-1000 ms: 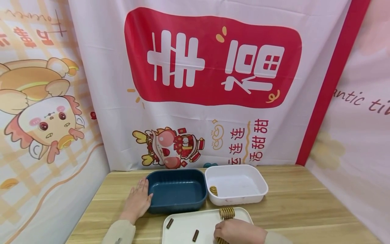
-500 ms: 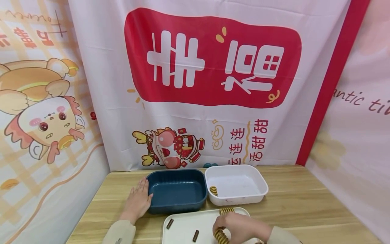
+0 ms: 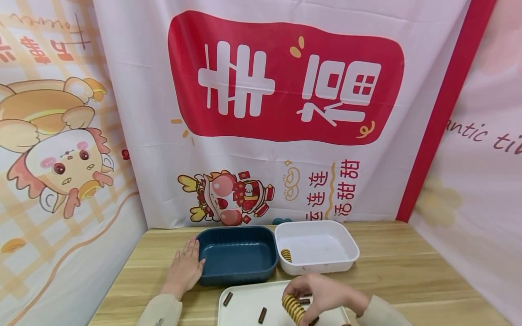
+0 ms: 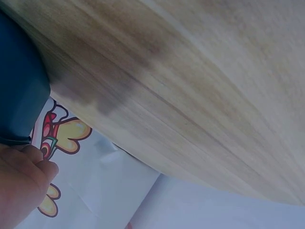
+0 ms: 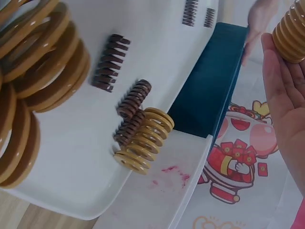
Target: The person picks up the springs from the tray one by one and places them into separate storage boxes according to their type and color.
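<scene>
– Fingers of the right hand (image 3: pixel 324 292) are pinching a fat gold-yellow coil spring, probably metal (image 3: pixel 293 309), up over the right half of the cream rectangular tray (image 3: pixel 253 294). What's the left hand (image 3: pixel 185 269) up to?

– It's past the tray's far left corner, fingers pressed close together along the outside of a deep navy-blue oblong box (image 3: pixel 238 277). Steadying it, I'd guess.

– Which step is this, then?

– Looks like lifting one spring off the tray, imo. The next move calls for a snug pinch on those slick coils and enough height to clear the tray's far rim without bumping the neighbours.

– ok, headcount?

– One tray, two boxes: the blue one beyond its far left, and a glossy white oblong box (image 3: pixel 332 268) beyond its far right. I count five skinny dark-brown coil springs (image 5: pixel 110 64), all on the tray.

– And gold ones?

– One in the pinch, one inside the white box (image 3: pixel 286 255), one at the tray's far edge against two brown ones (image 5: pixel 145 140). Plus a cropped gold bunch on the tray's near right (image 5: pixel 52 52); could be two, can't tell for sure.
</scene>
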The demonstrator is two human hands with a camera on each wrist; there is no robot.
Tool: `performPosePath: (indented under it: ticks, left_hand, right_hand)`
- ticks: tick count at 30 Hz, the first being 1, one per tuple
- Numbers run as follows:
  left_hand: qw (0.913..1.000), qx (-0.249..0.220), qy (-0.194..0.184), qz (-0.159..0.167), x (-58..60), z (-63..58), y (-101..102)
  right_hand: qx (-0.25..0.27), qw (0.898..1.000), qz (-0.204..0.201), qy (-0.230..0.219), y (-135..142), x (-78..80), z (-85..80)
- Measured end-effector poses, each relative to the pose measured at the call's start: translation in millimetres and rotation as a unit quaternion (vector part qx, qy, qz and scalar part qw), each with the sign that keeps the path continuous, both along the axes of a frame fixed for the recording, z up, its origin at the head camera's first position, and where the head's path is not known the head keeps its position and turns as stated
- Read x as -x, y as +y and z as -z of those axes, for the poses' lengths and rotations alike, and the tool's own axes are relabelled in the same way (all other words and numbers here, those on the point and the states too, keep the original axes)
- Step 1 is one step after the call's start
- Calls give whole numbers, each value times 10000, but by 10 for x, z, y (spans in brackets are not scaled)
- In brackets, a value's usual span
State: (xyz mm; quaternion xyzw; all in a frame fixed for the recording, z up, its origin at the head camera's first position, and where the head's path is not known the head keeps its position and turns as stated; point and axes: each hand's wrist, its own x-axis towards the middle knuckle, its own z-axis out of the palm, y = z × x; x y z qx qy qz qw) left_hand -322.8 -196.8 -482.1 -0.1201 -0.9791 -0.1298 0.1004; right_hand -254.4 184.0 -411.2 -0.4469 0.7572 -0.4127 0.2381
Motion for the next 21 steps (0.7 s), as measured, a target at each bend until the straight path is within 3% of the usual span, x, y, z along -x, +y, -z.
performPosePath:
  ticks: [7,11,16,21]
  left_hand:
    - [10000,21,28,-21,6,1,10]
    - [10000,5,37,-28,3,5,8]
    - [10000,-15,33,-27,2,7,0]
    - [10000,2,2,-31,4,5,1]
  right_hand:
    - [359,9964,-20,-766,43,51,-95]
    - [844,9913,-94,-1006,44,88,-127]
    - [1431,9828,-222,-1146,38,130,-159]
    - [1762,9707,-144,-1626,38,147,-204]
